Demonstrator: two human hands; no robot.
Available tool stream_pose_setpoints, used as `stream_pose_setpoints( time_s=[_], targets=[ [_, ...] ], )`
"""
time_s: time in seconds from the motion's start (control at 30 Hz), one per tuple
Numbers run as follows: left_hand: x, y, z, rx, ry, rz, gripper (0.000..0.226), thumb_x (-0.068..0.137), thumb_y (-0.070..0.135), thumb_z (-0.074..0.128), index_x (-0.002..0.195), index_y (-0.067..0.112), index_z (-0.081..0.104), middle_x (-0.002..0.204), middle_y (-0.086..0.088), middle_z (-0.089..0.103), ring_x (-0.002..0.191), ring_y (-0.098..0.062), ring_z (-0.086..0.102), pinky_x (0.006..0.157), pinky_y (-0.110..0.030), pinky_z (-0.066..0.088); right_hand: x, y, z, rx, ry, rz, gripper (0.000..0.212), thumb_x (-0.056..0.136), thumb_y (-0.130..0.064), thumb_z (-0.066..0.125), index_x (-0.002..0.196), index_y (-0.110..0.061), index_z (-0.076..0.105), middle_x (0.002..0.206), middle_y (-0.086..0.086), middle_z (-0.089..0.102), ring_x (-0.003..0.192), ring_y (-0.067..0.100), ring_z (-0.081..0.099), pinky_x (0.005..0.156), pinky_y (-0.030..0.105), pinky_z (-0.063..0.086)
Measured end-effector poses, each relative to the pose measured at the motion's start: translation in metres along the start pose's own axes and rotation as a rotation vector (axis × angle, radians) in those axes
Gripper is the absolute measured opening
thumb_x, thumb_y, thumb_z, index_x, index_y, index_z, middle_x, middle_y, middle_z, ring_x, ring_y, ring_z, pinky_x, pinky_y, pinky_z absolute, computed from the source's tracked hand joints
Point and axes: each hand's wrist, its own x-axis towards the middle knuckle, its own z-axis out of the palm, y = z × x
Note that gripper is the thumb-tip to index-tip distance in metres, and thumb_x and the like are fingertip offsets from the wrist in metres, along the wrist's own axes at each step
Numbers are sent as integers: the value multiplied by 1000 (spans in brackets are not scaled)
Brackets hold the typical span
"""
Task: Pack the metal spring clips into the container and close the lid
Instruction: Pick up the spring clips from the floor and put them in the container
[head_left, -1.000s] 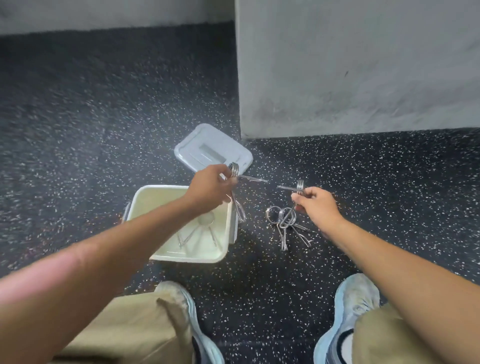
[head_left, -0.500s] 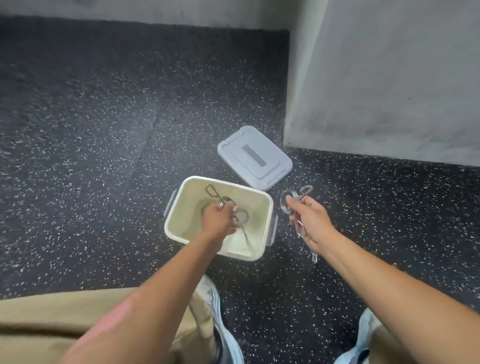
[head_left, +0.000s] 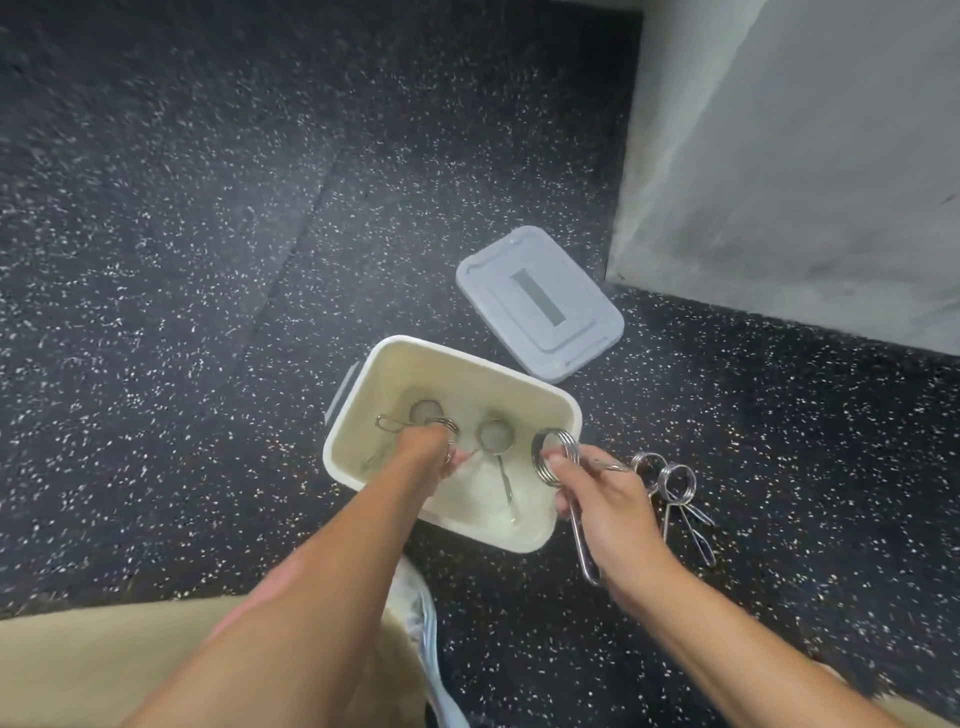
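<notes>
Metal spring clips (head_left: 675, 488) lie at our three o'clock; our left hand (head_left: 426, 457) grips one inside the cream plastic container (head_left: 563, 410), our right hand (head_left: 605, 499) another.

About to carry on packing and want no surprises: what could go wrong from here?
The clip in the right hand hangs over the container's rim and could snag or drop outside. Clips on the floor lie tangled and may lift together. The left hand in the container could catch on its clip.
</notes>
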Motion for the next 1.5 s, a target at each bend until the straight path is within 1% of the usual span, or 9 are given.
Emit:
stream_pose_setpoints(
  time_s=[0.2, 0.4, 0.57, 0.77, 0.83, 0.97, 1.3, 1.4, 1.5],
  targets=[
    [31, 1, -1, 163, 67, 67, 20, 100, 19, 43, 110, 8, 56, 72, -8, 58, 43, -15, 53, 35, -16, 41, -8, 0, 8, 85, 16, 118, 10, 93, -13, 65, 94, -18, 74, 68, 13, 65, 62, 16, 60, 62, 19, 52],
    [30, 5, -10, 228, 70, 7, 41, 104, 29, 39, 124, -3, 55, 66, -14, 50, 49, -23, 48, 57, -30, 43, -3, 4, 17, 125, 75, 213, 9, 92, -8, 63, 97, -11, 70, 85, 18, 75, 71, 21, 63, 88, 44, 53],
    [20, 5, -17, 323, 43, -33, 35, 101, 32, 38, 85, 4, 53, 75, -13, 56, 54, -23, 50, 54, -28, 36, 14, 17, 33, 250, 107, 372, 13, 92, -4, 60, 88, 3, 71, 67, 4, 70, 52, 12, 49, 64, 29, 42],
    [-4, 20, -9, 384, -35, 60, 39, 100, 29, 48, 135, 10, 49, 117, -5, 45, 102, -24, 43, 85, -32, 35, 30, 29, 63, 523, 151, 467, 8, 98, -7, 57, 101, -5, 65, 104, 16, 70, 59, 11, 61, 54, 20, 50],
    [-8, 26, -10, 430, -34, 84, 31, 98, 26, 50, 124, 9, 54, 113, -7, 46, 98, -26, 43, 81, -33, 37, 33, 32, 75, 554, 211, 471, 11, 99, -9, 57, 104, 0, 62, 105, 21, 71, 59, 15, 67, 48, 19, 50],
    [-17, 41, -12, 452, -75, 134, 17, 99, 26, 47, 102, 10, 54, 104, -12, 54, 75, -24, 50, 63, -29, 39, 46, 38, 94, 530, 317, 505, 13, 98, -16, 55, 90, -8, 61, 68, 7, 69, 52, 18, 62, 46, 27, 40],
    [-36, 65, -14, 263, -204, 164, 17, 100, 21, 45, 91, 11, 55, 92, -8, 59, 58, -17, 41, 55, -28, 31, 107, 66, 115, 689, 519, 568, 15, 95, -21, 64, 99, -7, 61, 86, 16, 66, 45, 15, 49, 28, 15, 32],
    [-35, 65, -16, 272, -195, 164, 21, 99, 24, 46, 106, 8, 58, 101, -9, 64, 61, -18, 50, 58, -28, 40, 113, 72, 121, 684, 562, 606, 20, 92, -24, 68, 89, -6, 61, 87, 13, 72, 49, 16, 56, 36, 20, 43],
    [-32, 64, -17, 292, -198, 168, 23, 100, 25, 46, 110, 8, 58, 104, -9, 65, 64, -19, 54, 61, -29, 44, 117, 74, 129, 710, 607, 606, 23, 93, -24, 67, 104, -4, 60, 93, 8, 73, 70, 21, 68, 61, 30, 54]
  ],
)
